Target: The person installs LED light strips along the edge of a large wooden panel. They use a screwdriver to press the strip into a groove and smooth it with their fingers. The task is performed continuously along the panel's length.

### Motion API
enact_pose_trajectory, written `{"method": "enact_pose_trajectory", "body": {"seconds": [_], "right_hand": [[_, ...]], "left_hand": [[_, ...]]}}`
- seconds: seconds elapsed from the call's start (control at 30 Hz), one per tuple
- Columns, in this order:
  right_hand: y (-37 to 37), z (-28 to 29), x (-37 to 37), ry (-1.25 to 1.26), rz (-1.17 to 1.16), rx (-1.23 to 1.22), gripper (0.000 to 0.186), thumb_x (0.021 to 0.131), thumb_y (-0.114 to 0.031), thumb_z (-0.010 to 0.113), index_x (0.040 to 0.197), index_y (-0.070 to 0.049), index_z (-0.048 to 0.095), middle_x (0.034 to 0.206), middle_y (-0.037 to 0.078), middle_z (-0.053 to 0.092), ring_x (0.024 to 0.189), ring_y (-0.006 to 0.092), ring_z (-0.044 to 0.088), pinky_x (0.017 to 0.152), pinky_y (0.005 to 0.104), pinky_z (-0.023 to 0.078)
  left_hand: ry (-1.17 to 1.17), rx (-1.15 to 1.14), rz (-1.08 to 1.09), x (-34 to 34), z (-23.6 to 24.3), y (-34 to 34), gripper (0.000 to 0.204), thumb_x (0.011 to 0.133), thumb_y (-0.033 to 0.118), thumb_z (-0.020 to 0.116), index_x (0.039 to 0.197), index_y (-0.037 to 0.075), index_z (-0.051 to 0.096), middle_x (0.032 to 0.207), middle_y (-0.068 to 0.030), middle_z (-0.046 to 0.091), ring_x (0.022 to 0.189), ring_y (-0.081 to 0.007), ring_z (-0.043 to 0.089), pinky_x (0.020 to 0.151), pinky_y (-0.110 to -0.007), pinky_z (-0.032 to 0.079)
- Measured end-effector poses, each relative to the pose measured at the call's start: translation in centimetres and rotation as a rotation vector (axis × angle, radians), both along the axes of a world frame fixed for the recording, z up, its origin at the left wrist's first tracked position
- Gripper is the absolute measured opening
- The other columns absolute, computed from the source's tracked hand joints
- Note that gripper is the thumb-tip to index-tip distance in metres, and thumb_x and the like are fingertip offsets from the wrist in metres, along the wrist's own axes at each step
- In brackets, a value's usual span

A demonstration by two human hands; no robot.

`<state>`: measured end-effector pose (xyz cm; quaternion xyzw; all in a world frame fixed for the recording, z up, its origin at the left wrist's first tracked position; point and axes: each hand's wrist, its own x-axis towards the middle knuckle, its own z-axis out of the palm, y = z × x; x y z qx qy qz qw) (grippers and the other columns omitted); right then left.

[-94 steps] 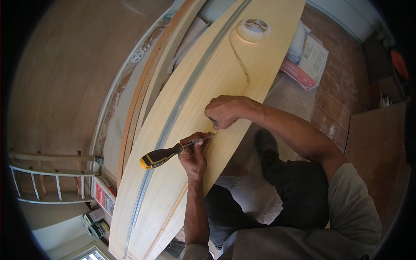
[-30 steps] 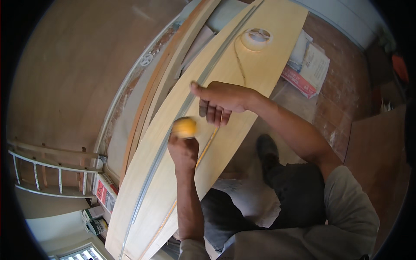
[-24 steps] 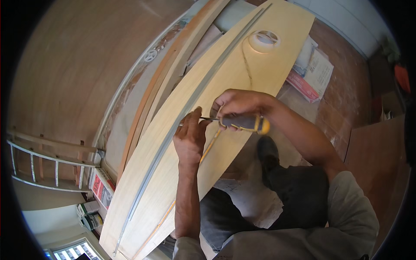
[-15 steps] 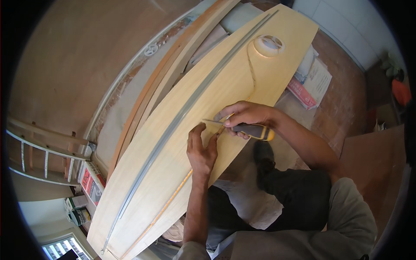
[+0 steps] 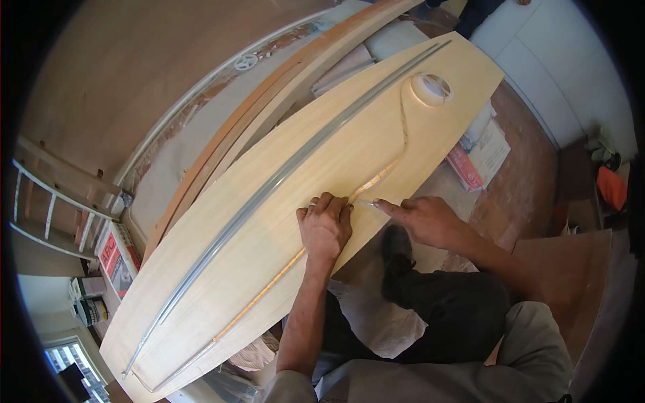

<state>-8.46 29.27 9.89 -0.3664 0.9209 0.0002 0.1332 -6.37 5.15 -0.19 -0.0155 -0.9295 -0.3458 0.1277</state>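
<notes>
A long pale wooden board (image 5: pixel 376 151) lies in front of me. An orange-yellow LED strip (image 5: pixel 272 283) runs along its near side and up to a white reel (image 5: pixel 420 94) at the far end. My left hand (image 5: pixel 326 227) is closed over the strip at mid-board, pinching it with the fingertips. To the right, my right hand (image 5: pixel 430 220) grips a screwdriver (image 5: pixel 365 202); its thin metal shaft points left at the strip, close to my left fingers. The palm hides the handle. Grey channel strips (image 5: pixel 282 171) stretch lengthwise along the board.
Long timber planks (image 5: pixel 269 94) lie beyond the board. A ladder (image 5: pixel 50 215) and a red-and-white box (image 5: pixel 117 258) are at the left. Red-and-white packages (image 5: pixel 470 164) lie right of the board. Another person's dark-clothed leg (image 5: pixel 478 15) shows at the far end.
My left hand has moved from spread fingers to a closed pinch on the strip. The screwdriver has turned, its yellow-and-black handle now hidden by my right hand. The view has shifted.
</notes>
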Motion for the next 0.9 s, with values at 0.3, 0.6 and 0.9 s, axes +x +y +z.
{"method": "enact_pose_trajectory", "body": {"seconds": [0.3, 0.6, 0.9], "right_hand": [[-2.2, 0.5, -0.8, 0.096, 0.067, 0.084, 0.072, 0.088, -0.007, 0.065, 0.16, -0.011, 0.054, 0.084, 0.015, 0.072, 0.077, 0.0319, 0.073, 0.069, 0.0436, 0.059], [-2.4, -0.2, -0.9, 0.072, 0.053, 0.066, 0.072, 0.088, -0.005, 0.065, 0.16, -0.005, 0.053, 0.078, 0.019, 0.069, 0.073, 0.0357, 0.07, 0.067, 0.0465, 0.057], [-3.8, 1.2, -1.8, 0.003, 0.146, 0.155, 0.075, 0.086, -0.005, 0.065, 0.158, 0.007, 0.049, 0.076, 0.019, 0.068, 0.073, 0.035, 0.069, 0.068, 0.0465, 0.056]], "left_hand": [[0.052, 0.01, 0.016, 0.2, -0.1, -0.1, 0.011, 0.091, 0.023, 0.078, 0.099, 0.016, 0.08, 0.101, -0.0021, 0.071, 0.097, -0.0261, 0.071, 0.087, -0.044, 0.042], [0.041, 0.022, 0.007, 0.1, 0.1, -0.1, 0.01, 0.09, 0.023, 0.077, 0.096, 0.016, 0.081, 0.098, -0.0023, 0.07, 0.097, -0.0254, 0.071, 0.087, -0.045, 0.042], [0.016, 0.036, 0.008, -0.1, 0.1, -0.4, 0.009, 0.091, 0.023, 0.077, 0.095, 0.015, 0.081, 0.102, -0.003, 0.072, 0.098, -0.0251, 0.071, 0.086, -0.045, 0.042]]}}
